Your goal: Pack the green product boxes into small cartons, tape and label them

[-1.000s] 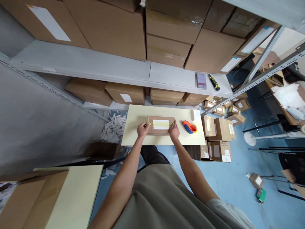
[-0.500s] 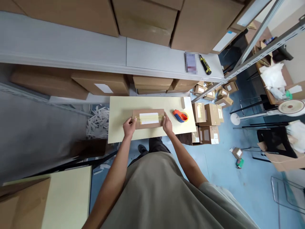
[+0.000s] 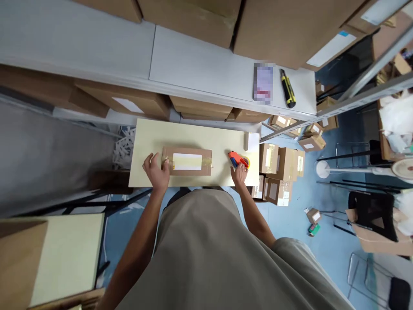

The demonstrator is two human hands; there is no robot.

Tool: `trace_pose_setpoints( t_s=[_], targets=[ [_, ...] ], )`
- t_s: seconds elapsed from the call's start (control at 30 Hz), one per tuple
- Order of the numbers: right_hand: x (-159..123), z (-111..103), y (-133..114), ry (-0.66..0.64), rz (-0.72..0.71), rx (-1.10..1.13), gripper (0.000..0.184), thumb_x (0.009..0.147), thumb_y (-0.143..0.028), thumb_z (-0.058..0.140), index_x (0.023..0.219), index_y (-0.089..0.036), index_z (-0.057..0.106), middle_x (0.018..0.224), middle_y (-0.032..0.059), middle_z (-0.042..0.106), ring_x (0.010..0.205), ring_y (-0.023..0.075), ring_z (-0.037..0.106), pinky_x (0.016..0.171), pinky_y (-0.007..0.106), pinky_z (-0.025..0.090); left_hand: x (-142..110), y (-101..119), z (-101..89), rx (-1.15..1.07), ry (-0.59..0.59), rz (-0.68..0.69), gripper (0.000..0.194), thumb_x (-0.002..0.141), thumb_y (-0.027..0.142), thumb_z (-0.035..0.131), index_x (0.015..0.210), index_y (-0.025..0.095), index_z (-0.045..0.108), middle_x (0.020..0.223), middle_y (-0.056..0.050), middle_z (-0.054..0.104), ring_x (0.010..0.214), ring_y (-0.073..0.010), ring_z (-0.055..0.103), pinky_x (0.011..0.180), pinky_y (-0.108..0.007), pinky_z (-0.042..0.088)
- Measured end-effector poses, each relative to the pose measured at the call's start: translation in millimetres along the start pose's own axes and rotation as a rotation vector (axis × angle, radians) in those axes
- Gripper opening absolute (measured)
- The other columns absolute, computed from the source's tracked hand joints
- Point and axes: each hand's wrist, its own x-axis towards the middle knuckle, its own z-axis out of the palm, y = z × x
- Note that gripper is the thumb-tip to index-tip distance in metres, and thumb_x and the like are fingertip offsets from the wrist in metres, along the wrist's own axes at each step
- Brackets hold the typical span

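Observation:
A flat brown cardboard parcel (image 3: 187, 161) with a white label and a strip of tape lies on the pale yellow table (image 3: 190, 137). My left hand (image 3: 156, 171) rests on the parcel's left end, fingers curled over its edge. My right hand (image 3: 239, 174) is at the red and blue tape dispenser (image 3: 238, 158) to the right of the parcel, its fingers closing round the handle.
A grey shelf (image 3: 200, 69) runs behind the table, carrying large cartons, a blurred card and a yellow utility knife (image 3: 288, 88). Small taped boxes (image 3: 280, 165) are stacked on the blue floor at the right. Paper scraps (image 3: 124, 144) lie left of the table.
My right hand left the parcel's right end and moved right to the tape dispenser. My left hand stayed at the parcel's left end. The camera tilted further down.

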Motion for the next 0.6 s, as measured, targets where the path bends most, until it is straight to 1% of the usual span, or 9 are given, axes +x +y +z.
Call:
trace_pose_setpoints(
  t_s=[0.03,0.1,0.13,0.2,0.3,0.37,0.47,0.53,0.6],
  targets=[
    [4.8,0.3,-0.5,-0.010,0.005,0.017,0.057,0.109,-0.038,0.057,0.151,-0.001,0.054,0.147,0.0358,0.067,0.141,0.0421,0.061,0.126,0.055,0.037,-6.1,6.3,2.2,0.014,0.019,0.043,0.037,0.096,0.031,0.075,0.131,0.019,0.077,0.151,-0.023,0.066,0.149,-0.0395,0.056,0.131,-0.060,0.042],
    [14.5,-0.5,-0.4,-0.039,0.007,0.051,0.052,0.110,-0.039,0.053,0.148,-0.003,0.057,0.146,0.0351,0.068,0.142,0.0416,0.061,0.126,0.055,0.038,-17.8,19.0,8.6,0.014,-0.002,0.095,0.025,0.103,0.029,0.067,0.124,0.023,0.080,0.142,-0.019,0.070,0.141,-0.0372,0.060,0.127,-0.057,0.045],
    [19.5,-2.1,0.3,-0.059,0.002,0.061,0.050,0.110,-0.039,0.051,0.146,-0.005,0.058,0.145,0.0340,0.069,0.141,0.0409,0.062,0.125,0.056,0.040,-22.8,24.6,12.5,0.003,-0.038,0.112,0.023,0.106,0.028,0.062,0.118,0.024,0.081,0.133,-0.017,0.073,0.135,-0.0363,0.063,0.125,-0.057,0.047],
    [28.7,-9.6,2.7,-0.114,-0.019,0.069,0.049,0.111,-0.043,0.048,0.144,-0.009,0.059,0.138,0.0312,0.072,0.133,0.0399,0.067,0.116,0.055,0.050,-29.9,32.8,20.4,-0.028,-0.115,0.135,0.027,0.108,0.024,0.056,0.110,0.026,0.083,0.124,-0.015,0.076,0.126,-0.0349,0.066,0.121,-0.055,0.049],
    [36.5,-35.9,4.9,-0.194,-0.072,0.098,0.057,0.111,-0.058,0.046,0.141,-0.012,0.060,0.119,0.0237,0.078,0.108,0.0364,0.076,0.093,0.048,0.061,-32.3,36.4,27.6,-0.045,-0.185,0.151,0.028,0.107,0.024,0.056,0.106,0.025,0.084,0.123,-0.014,0.077,0.122,-0.0337,0.068,0.118,-0.053,0.050],
    [34.4,-63.0,-0.2,-0.299,-0.170,0.252,0.064,0.107,-0.072,0.050,0.134,-0.016,0.062,0.110,0.0175,0.079,0.095,0.0313,0.076,0.083,0.041,0.063,-29.0,35.7,27.3,-0.042,-0.207,0.151,0.026,0.106,0.027,0.059,0.107,0.024,0.084,0.122,-0.013,0.078,0.121,-0.0335,0.070,0.117,-0.051,0.052],
    [22.0,-105.8,-26.3,-0.562,-0.344,0.647,0.074,0.092,-0.088,0.067,0.118,-0.019,0.067,0.103,0.0115,0.079,0.087,0.0261,0.074,0.076,0.036,0.062,-21.0,36.6,20.7,-0.056,-0.248,0.104,0.024,0.103,0.031,0.063,0.109,0.023,0.085,0.120,-0.013,0.079,0.121,-0.0336,0.072,0.115,-0.050,0.055],
    [12.1,-126.1,-55.9,-0.697,-0.415,0.754,0.075,0.085,-0.091,0.075,0.106,-0.020,0.068,0.092,0.0073,0.075,0.078,0.0236,0.070,0.070,0.034,0.059,-16.6,40.6,14.0,-0.095,-0.279,0.037,0.026,0.102,0.039,0.066,0.109,0.023,0.085,0.119,-0.013,0.081,0.120,-0.0334,0.073,0.113,-0.049,0.057],
    [5.1,-135.3,-89.8,-0.801,-0.490,0.770,0.075,0.081,-0.094,0.077,0.095,-0.021,0.067,0.080,0.0034,0.069,0.071,0.0206,0.064,0.065,0.033,0.055,-13.5,46.9,6.2,-0.196,-0.302,-0.054,0.037,0.103,0.053,0.066,0.110,0.022,0.086,0.121,-0.013,0.082,0.121,-0.0330,0.074,0.113,-0.047,0.058]
  ],
)
